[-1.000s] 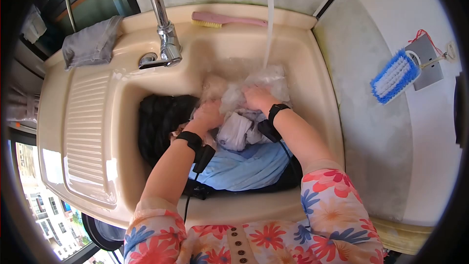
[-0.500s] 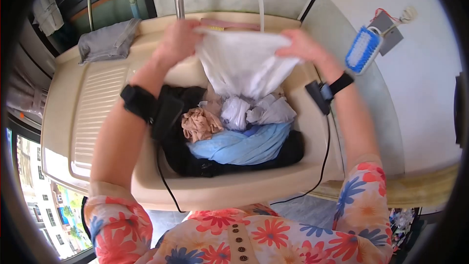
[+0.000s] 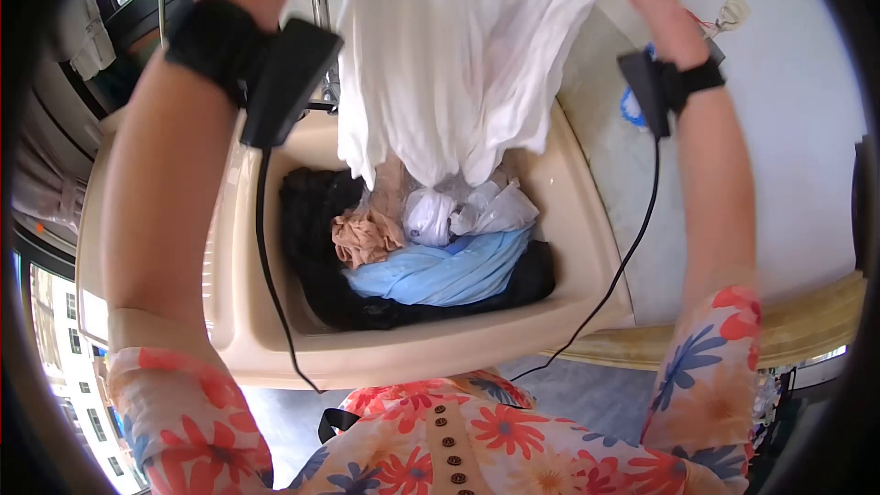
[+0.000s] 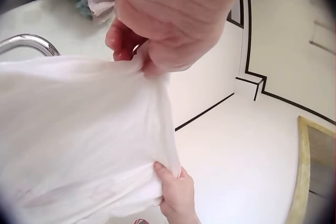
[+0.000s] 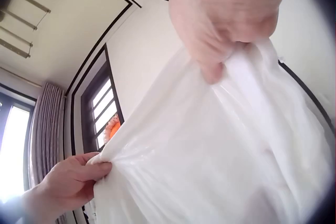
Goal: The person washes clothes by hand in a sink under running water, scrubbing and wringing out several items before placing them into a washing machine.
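Note:
A wet white cloth point(image 3: 449, 64) hangs in long folds above the sink, its lower edge overlapping the laundry in the head view. My left hand point(image 4: 173, 24) pinches one upper corner between thumb and fingers. At the other corner my right hand point(image 5: 226, 19) grips the cloth, so its top edge is spread between the two hands. In the head view both hands reach the top of the picture and are partly cut off. Below lie a light blue cloth point(image 3: 440, 275), a crumpled tan cloth point(image 3: 367, 236), pale bunched cloths point(image 3: 495, 211) and black fabric point(image 3: 316, 293).
The beige sink point(image 3: 587, 257) surrounds the laundry, with a ribbed drainboard to its left. A chrome faucet point(image 4: 31, 40) rises behind the white cloth. On the right wall hangs a blue brush point(image 3: 631, 108), mostly hidden by the right wrist camera. Black cables hang from both wrists.
Both hands have come up out of the sink holding the white cloth, and raised it higher and spread it. The laundry below stays in the basin.

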{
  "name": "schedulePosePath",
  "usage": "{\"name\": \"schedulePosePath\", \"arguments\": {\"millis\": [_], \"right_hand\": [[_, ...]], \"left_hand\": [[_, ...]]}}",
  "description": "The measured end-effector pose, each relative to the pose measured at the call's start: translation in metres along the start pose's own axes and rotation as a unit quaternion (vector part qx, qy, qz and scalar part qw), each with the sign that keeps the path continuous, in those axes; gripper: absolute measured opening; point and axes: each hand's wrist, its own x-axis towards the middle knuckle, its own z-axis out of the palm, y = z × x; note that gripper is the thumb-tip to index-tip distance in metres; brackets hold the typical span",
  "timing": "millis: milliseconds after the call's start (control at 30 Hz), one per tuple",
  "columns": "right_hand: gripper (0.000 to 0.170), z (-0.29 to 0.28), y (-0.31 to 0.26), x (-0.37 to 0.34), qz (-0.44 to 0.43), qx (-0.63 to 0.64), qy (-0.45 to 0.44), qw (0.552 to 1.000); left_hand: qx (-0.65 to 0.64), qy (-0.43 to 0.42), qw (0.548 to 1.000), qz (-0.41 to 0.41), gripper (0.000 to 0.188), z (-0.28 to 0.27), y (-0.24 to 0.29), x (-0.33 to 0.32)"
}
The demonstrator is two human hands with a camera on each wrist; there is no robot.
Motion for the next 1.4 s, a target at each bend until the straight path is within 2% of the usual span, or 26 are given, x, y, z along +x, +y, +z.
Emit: {"name": "schedulePosePath", "arguments": {"millis": [33, 67, 100, 133, 200, 267, 300, 333, 367, 433, 500, 567, 633, 700, 767, 800, 833, 867, 933, 1033, 1067, 1133, 1200, 1267, 1333, 1400], "right_hand": [[0.028, 0.011, 0.009, -0.022, 0.046, 0.021, -0.042, 0.998], [0.046, 0.043, 0.058, -0.030, 0.002, -0.107, -0.075, 0.991], [0.041, 0.064, 0.066, -0.066, 0.024, -0.041, -0.098, 0.994], [0.035, 0.092, 0.091, -0.099, 0.037, -0.034, -0.140, 0.989], [0.018, 0.122, 0.097, -0.157, 0.175, 0.022, -0.306, 0.936], [0.017, 0.170, 0.127, -0.226, 0.130, 0.128, -0.324, 0.928], [0.027, 0.195, 0.144, -0.256, 0.074, 0.070, -0.379, 0.920], [0.033, 0.202, 0.135, -0.279, 0.022, 0.026, -0.412, 0.911], [0.040, 0.210, 0.123, -0.300, -0.032, -0.017, -0.441, 0.897], [0.043, 0.211, 0.092, -0.320, 0.018, -0.075, -0.455, 0.887], [0.047, 0.221, 0.094, -0.328, 0.068, -0.134, -0.467, 0.871], [0.044, 0.245, 0.116, -0.330, 0.081, -0.116, -0.629, 0.765], [0.039, 0.254, 0.122, -0.328, 0.023, -0.134, -0.607, 0.783], [0.035, 0.256, 0.123, -0.324, -0.035, -0.152, -0.584, 0.797], [0.028, 0.251, 0.121, -0.316, 0.078, -0.115, -0.564, 0.814], [0.028, 0.243, 0.110, -0.306, 0.078, -0.115, -0.562, 0.816], [0.030, 0.234, 0.100, -0.294, 0.128, -0.046, -0.542, 0.829], [0.032, 0.224, 0.087, -0.282, 0.177, 0.024, -0.519, 0.836], [0.036, 0.216, 0.069, -0.271, 0.185, 0.058, -0.464, 0.864], [0.042, 0.211, 0.055, -0.271, 0.209, 0.113, -0.386, 0.891], [0.042, 0.217, 0.063, -0.282, 0.186, 0.078, -0.379, 0.903], [0.041, 0.225, 0.082, -0.292, 0.161, 0.045, -0.366, 0.915], [0.041, 0.219, 0.113, -0.289, 0.134, 0.008, -0.462, 0.877], [0.036, 0.195, 0.121, -0.261, 0.174, -0.014, -0.461, 0.870], [0.025, 0.189, 0.140, -0.232, 0.135, 0.087, -0.380, 0.911], [0.020, 0.165, 0.121, -0.186, 0.251, 0.363, -0.341, 0.830]], "left_hand": [[-0.007, -0.070, 0.997, 0.031, 0.031, 0.004, -0.038, -0.002], [0.091, -0.078, 0.992, 0.043, 0.035, 0.023, -0.053, -0.021], [0.190, -0.085, 0.976, 0.058, 0.039, 0.043, -0.066, -0.042], [0.201, -0.130, 0.970, -0.050, 0.044, 0.065, -0.117, -0.053], [0.272, -0.221, 0.918, -0.184, 0.041, 0.103, -0.128, -0.103], [0.279, -0.273, 0.903, -0.181, 0.033, 0.147, -0.182, -0.147], [0.166, -0.270, 0.933, -0.169, 0.035, 0.168, -0.210, -0.173], [0.163, -0.279, 0.946, 0.010, 0.035, 0.194, -0.249, -0.199], [0.177, -0.391, 0.878, -0.214, 0.039, 0.201, -0.217, -0.203], [0.304, -0.415, 0.840, -0.172, 0.044, 0.216, -0.202, -0.216], [0.284, -0.435, 0.814, -0.261, 0.048, 0.223, -0.202, -0.219], [0.277, -0.438, 0.807, -0.282, 0.043, 0.232, -0.215, -0.221], [0.194, -0.444, 0.835, -0.260, 0.044, 0.243, -0.247, -0.233], [0.197, -0.436, 0.842, -0.249, 0.048, 0.241, -0.268, -0.230], [0.201, -0.429, 0.849, -0.236, 0.051, 0.234, -0.268, -0.225], [-0.027, -0.285, 0.864, -0.414, 0.049, 0.224, -0.255, -0.219], [-0.255, -0.110, 0.789, -0.548, 0.048, 0.218, -0.246, -0.214], [-0.256, -0.109, 0.790, -0.547, 0.048, 0.219, -0.247, -0.214], [-0.461, 0.030, 0.696, -0.549, 0.043, 0.225, -0.253, -0.215], [-0.475, -0.017, 0.680, -0.558, 0.042, 0.239, -0.266, -0.218], [-0.473, -0.020, 0.679, -0.561, 0.042, 0.234, -0.254, -0.218], [-0.215, -0.082, 0.846, -0.480, 0.045, 0.214, -0.222, -0.207], [-0.104, -0.115, 0.891, -0.427, 0.041, 0.196, -0.232, -0.197], [0.060, -0.128, 0.934, -0.328, 0.036, 0.169, -0.215, -0.182], [0.089, -0.105, 0.961, -0.241, 0.037, 0.149, -0.210, -0.165], [-0.035, -0.086, 0.936, -0.340, 0.037, 0.124, -0.155, -0.139]]}}
